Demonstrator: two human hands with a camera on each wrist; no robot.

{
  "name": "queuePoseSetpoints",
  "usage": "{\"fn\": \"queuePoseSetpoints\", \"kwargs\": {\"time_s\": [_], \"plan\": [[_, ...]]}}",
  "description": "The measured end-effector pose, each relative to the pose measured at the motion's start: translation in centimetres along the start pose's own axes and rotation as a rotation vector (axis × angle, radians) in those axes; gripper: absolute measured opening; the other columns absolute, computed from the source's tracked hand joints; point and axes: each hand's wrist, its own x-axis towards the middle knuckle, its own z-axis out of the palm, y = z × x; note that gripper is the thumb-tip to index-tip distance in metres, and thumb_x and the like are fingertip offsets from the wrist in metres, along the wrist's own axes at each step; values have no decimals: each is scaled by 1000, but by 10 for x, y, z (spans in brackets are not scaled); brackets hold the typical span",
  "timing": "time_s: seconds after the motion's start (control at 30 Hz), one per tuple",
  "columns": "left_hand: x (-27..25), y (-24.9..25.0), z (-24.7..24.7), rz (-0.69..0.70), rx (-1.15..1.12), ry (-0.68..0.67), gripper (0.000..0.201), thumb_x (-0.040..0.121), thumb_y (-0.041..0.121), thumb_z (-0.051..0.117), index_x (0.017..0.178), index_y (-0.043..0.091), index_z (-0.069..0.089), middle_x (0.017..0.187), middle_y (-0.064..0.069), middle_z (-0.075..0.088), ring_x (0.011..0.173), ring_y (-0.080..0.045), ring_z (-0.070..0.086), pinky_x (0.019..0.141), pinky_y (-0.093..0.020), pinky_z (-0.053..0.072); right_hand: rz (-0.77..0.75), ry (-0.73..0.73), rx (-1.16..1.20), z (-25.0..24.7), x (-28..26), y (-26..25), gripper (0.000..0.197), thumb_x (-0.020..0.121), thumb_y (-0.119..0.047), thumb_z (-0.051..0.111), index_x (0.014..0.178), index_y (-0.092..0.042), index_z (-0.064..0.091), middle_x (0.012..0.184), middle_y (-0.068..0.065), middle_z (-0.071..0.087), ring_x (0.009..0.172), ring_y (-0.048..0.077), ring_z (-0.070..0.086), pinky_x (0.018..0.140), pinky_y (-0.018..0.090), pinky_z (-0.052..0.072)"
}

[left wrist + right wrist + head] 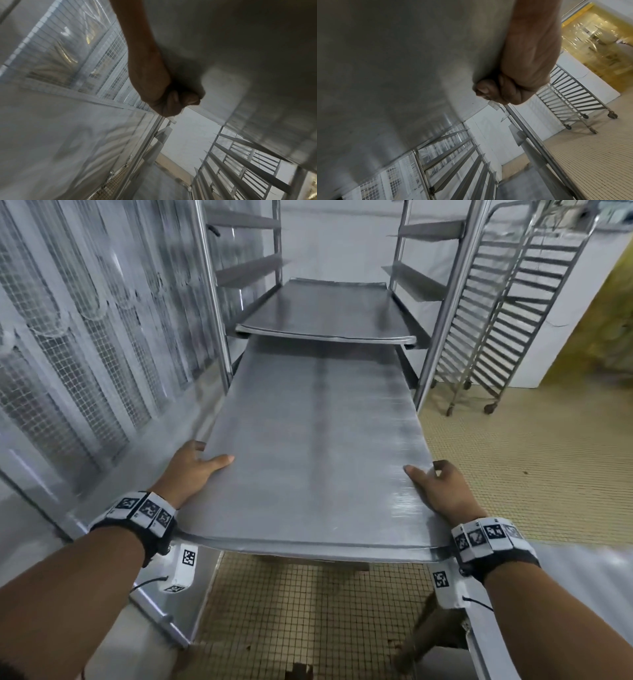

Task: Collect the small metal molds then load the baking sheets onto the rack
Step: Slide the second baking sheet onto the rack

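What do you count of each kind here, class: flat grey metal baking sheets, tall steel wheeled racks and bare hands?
Flat grey metal baking sheets: 2, one held, one already on the runners
Tall steel wheeled racks: 2, near, far
Bare hands: 2, left hand, right hand
Total: 6

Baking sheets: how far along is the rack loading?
One baking sheet already sits in the rack. Left hand and right hand grip a second sheet, part way in below it. No molds in view. Upper runners remain unfilled.
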Motion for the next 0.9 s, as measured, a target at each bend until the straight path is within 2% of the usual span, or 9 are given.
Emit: {"fn": "queuePoseSetpoints", "kwargs": {"time_s": [0.07,0.27,0.33,0.43,0.53,0.6,0.67,0.77,0.9], "plan": [[13,6,5,12,-14,4,69,68,49,91,118,13,60,112,-7,72,95,-24,73,87,-49,60,1,13,-18,2,15,-7,68,82,-56,72,124,-6,54,105,6,67,91,22,63,82,35,47],[68,15,16,41,-38,-20,67,62,54,90,111,18,60,109,-5,73,94,-22,73,88,-49,60,18,18,7,11,57,-25,58,85,-48,72,122,-9,50,94,0,62,77,10,57,70,30,42],[84,23,21,59,-39,-20,55,70,44,90,107,19,58,109,-7,72,95,-25,72,89,-48,59,20,20,-5,13,70,-31,50,86,-47,72,116,-14,50,92,-2,59,73,6,53,68,29,40],[107,33,30,79,-75,-31,36,78,27,88,97,19,59,104,-9,73,90,-26,72,89,-46,58,25,23,30,16,88,-42,51,84,-48,74,114,-14,49,99,3,62,76,10,58,76,31,42],[127,43,34,123,-76,-60,23,82,20,85,87,19,62,77,5,76,71,-13,73,83,-40,58,24,36,29,19,109,-50,55,83,-48,76,116,-13,50,98,3,65,80,15,61,74,32,46],[141,49,34,128,-84,-73,29,80,26,87,95,14,65,84,2,77,77,-16,75,82,-42,60,27,36,24,20,118,-56,58,82,-49,76,118,-11,50,93,1,66,79,16,63,70,32,50],[150,56,35,125,-84,-96,31,79,30,88,96,14,69,93,-6,77,83,-25,76,82,-45,62,30,41,-1,19,127,-60,60,82,-51,75,119,-11,51,95,3,64,80,17,62,77,35,51],[159,66,36,154,-59,-139,11,85,23,83,77,18,76,76,3,78,70,-15,76,77,-38,61,27,36,-55,14,141,-66,67,82,-54,73,125,-7,53,101,5,62,80,17,59,83,35,45],[164,77,35,166,-28,-168,11,86,27,80,90,18,75,78,3,78,71,-14,76,81,-40,62,-11,38,-96,6,148,-75,69,79,-56,75,127,-11,56,108,7,65,90,23,58,83,32,44]]}}
